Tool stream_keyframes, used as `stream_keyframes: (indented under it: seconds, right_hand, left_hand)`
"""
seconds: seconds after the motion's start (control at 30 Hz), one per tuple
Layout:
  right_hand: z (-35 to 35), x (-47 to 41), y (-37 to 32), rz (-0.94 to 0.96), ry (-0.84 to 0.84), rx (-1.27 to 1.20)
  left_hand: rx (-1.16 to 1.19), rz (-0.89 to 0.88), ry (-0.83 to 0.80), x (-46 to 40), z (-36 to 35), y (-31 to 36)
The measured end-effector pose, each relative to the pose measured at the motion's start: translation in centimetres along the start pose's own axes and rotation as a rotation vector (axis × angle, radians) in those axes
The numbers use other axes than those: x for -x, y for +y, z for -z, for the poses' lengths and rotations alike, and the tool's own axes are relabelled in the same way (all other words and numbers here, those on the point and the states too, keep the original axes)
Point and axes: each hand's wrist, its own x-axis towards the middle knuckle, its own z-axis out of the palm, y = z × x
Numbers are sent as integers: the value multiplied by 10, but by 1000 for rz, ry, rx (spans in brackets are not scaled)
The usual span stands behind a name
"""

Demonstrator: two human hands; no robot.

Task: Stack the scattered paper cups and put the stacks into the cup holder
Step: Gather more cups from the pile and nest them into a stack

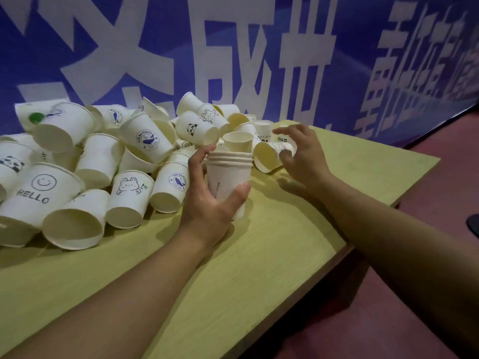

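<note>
My left hand (207,200) grips an upright stack of several nested white paper cups (229,174) just above the table. To its right, my right hand (300,154) hovers with fingers spread and relaxed over a cup lying on its side (267,155), mouth toward me; its thumb is at that cup's wall. A big heap of loose printed paper cups (103,161) covers the left and back of the table, most tipped over. No cup holder is in view.
The yellow-green table (259,268) has its right edge and corner near my right arm. Beyond it lies reddish floor (414,294). A blue banner with large white characters (259,60) stands right behind the heap. A dark object (473,224) sits at the far right edge.
</note>
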Motion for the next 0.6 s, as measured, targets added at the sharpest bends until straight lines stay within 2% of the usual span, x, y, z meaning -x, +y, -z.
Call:
stream_keyframes:
  seconds: [0.07, 0.23, 0.43, 0.6]
  right_hand:
    - [-7, 0, 14, -9, -114, 131]
    - [-14, -4, 16, 79, -294, 286]
    - [-9, -5, 17, 176, -234, 431]
    - [-12, -3, 16, 197, -253, 416]
  left_hand:
    - [13, -4, 1, 1, 0, -3]
    - [15, 11, 8, 1, -1, -4]
    - [24, 44, 1, 3, -1, 0]
    - [24, 47, -11, 7, 1, 4]
